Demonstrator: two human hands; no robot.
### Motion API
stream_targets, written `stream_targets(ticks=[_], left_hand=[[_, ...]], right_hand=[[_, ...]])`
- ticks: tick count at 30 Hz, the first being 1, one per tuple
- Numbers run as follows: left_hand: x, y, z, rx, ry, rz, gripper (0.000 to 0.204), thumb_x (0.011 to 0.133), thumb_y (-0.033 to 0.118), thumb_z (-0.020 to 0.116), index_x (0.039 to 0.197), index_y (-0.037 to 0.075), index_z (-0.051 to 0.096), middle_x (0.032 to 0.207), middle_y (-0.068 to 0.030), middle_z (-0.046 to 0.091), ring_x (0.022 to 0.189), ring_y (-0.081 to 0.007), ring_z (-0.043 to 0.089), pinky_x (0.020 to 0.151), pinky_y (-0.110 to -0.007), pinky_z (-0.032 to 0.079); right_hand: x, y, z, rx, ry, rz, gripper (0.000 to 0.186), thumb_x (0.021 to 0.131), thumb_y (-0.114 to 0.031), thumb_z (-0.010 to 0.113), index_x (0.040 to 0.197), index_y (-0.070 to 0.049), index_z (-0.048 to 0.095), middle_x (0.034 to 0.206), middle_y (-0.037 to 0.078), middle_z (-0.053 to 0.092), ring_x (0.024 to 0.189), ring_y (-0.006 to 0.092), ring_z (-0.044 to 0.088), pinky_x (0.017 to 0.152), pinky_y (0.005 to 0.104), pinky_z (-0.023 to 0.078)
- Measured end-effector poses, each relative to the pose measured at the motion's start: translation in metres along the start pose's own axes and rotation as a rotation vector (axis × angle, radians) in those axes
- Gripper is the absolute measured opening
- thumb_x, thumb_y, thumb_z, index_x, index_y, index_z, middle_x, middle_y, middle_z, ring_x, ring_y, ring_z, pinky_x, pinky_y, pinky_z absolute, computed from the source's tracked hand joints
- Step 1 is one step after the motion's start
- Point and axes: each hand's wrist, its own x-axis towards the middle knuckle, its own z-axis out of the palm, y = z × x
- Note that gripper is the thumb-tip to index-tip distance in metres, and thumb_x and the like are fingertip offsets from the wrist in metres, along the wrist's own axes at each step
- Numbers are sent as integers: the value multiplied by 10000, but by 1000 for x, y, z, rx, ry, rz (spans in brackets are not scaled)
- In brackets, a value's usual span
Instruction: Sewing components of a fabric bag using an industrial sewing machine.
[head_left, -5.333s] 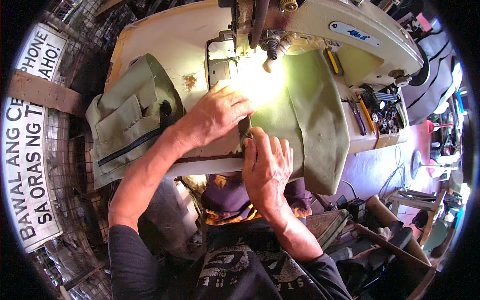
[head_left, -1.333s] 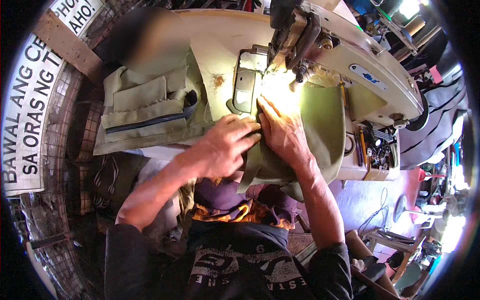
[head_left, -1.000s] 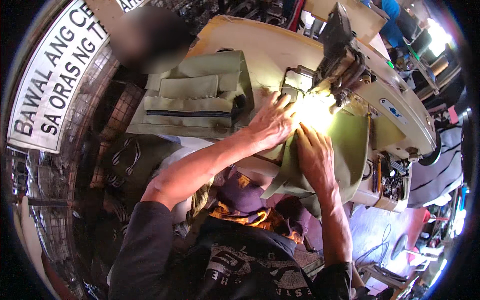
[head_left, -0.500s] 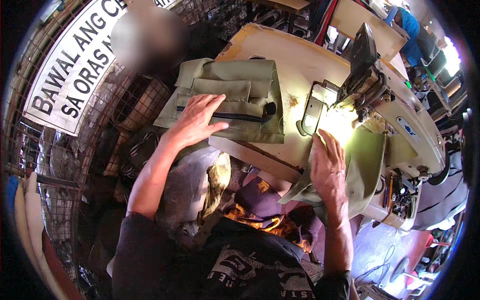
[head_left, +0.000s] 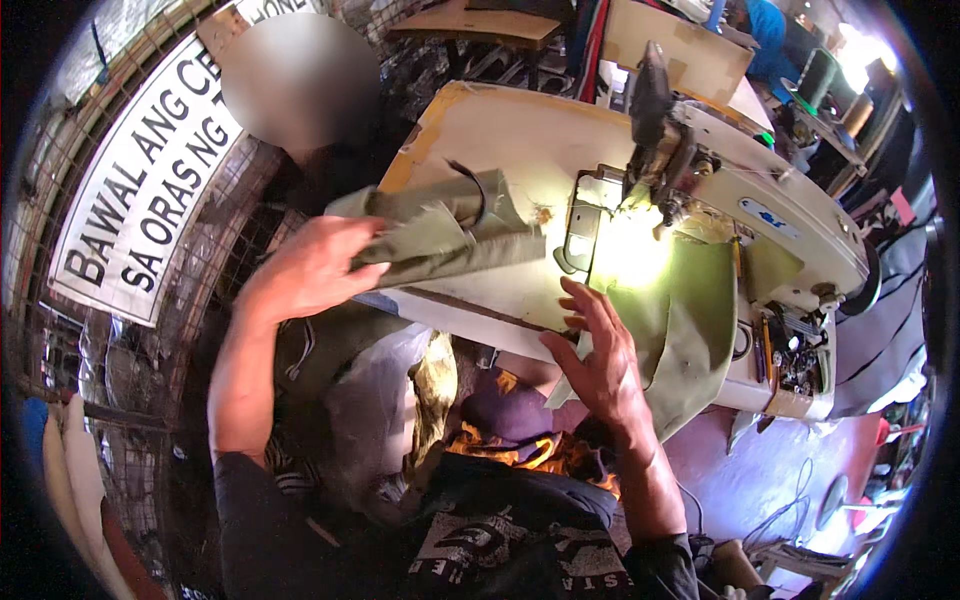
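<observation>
At the left of the sewing table, my left hand (head_left: pixel 325 262) grips the left edge of an olive green fabric piece (head_left: pixel 440 235). The fabric is bunched and partly folded over, with a dark strip sticking up from it, and motion blurs it a little. My right hand (head_left: pixel 600 365) is held above the table's front edge with its fingers apart and nothing in them. Beside it, another green cloth (head_left: pixel 690 330) drapes over the edge to the right. The sewing machine (head_left: pixel 790 195) stands behind that cloth, its lamp lighting the needle area.
The pale tabletop (head_left: pixel 500 120) has a worn edge. Small tools lie in a tray (head_left: pixel 790 350) at the machine's right end. A wire mesh wall with a white sign (head_left: pixel 150 190) runs along the left, near another person (head_left: pixel 300 90). Plastic-wrapped stuff (head_left: pixel 370 380) sits below the table.
The fabric piece lay flat with its zipper and pocket showing; now it is lifted and folded over. My left hand has closed on its left edge. The view has shifted.
</observation>
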Motion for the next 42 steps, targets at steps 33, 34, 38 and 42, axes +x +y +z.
stream_targets(ticks=[33, 34, 38, 42], left_hand=[[137, 187, 204, -762, 186, -20, 558, 941, 158, 675, 1354, -58, 368, 1068, -318, 630, 940, -503, 644, 810, -531, 523], [138, 181, 205, -742, 211, -1, 567, 943, 132, 661, 1366, -54, 333, 1073, -315, 635, 938, -500, 648, 809, -522, 526], [145, 167, 214, -684, 365, 99, 625, 907, -8, 613, 1424, -28, 263, 1052, -302, 630, 933, -491, 646, 817, -519, 532], [144, 166, 223, -534, 239, 29, 625, 835, -73, 600, 1415, 11, 380, 1183, -302, 554, 1023, -500, 607, 862, -497, 532]], right_hand=[[-126, 51, -195, 466, 508, 750, 754, 772, -35, 650, 1500, -45, 456, 1385, 142, 588, 1207, 277, 568, 1048, 384, 440], [-120, 58, -192, 503, 390, 681, 780, 785, -39, 649, 1529, -57, 414, 1416, 132, 568, 1243, 266, 550, 1071, 372, 420], [-118, 73, -185, 469, 407, 741, 839, 795, -25, 642, 1572, -69, 329, 1466, 129, 523, 1291, 270, 525, 1103, 375, 395], [-122, 72, -188, 489, 404, 716, 832, 799, -17, 638, 1571, -72, 332, 1465, 136, 522, 1288, 270, 527, 1104, 382, 396]])
